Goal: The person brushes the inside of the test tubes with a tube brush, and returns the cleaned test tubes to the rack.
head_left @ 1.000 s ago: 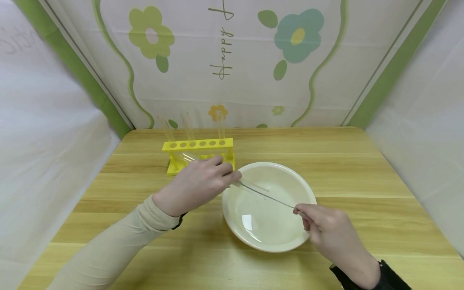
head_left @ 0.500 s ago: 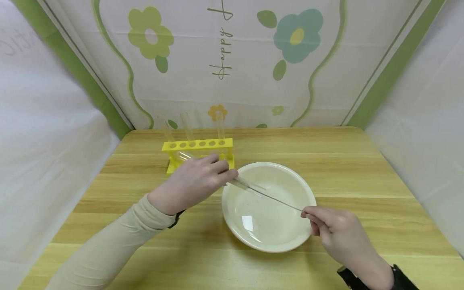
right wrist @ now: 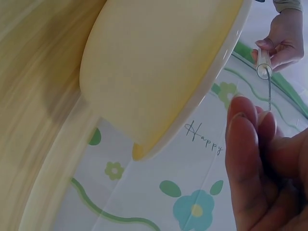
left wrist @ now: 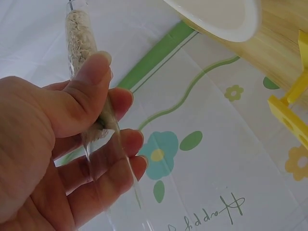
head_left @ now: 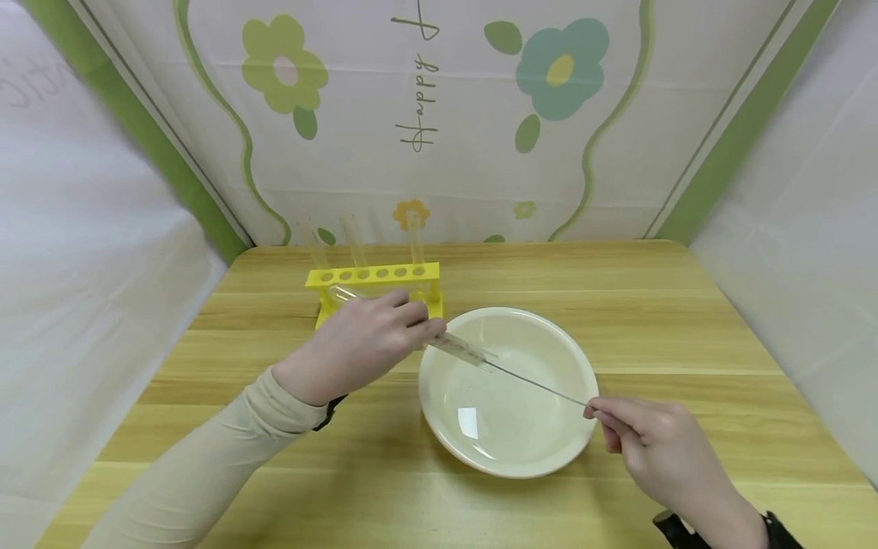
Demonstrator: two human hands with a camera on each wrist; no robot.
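Observation:
My left hand (head_left: 363,343) grips a clear glass test tube (head_left: 341,293) slantwise, its rounded end up-left near the rack and its mouth over the white basin (head_left: 576,351). Inside the tube, close to its mouth, sit the pale bristles of a test tube brush (head_left: 456,348). Its thin twisted-wire handle runs out of the mouth to my right hand (head_left: 665,442), which pinches it between thumb and fingers beyond the basin's right rim. From the left wrist view, the bristles (left wrist: 81,36) fill the tube above my thumb. The right wrist view shows the wire leaving the tube's mouth (right wrist: 263,71).
Behind my left hand stands a yellow test tube rack (head_left: 428,272) holding three clear tubes upright. The basin rests on the wooden table (head_left: 652,305) at the middle. Printed white cloth (head_left: 466,175) closes off the back, with white sheets on both sides.
My right hand has moved right and toward me, drawing the brush along the tube until its bristles show near the mouth. My left hand has shifted slightly left with the tube.

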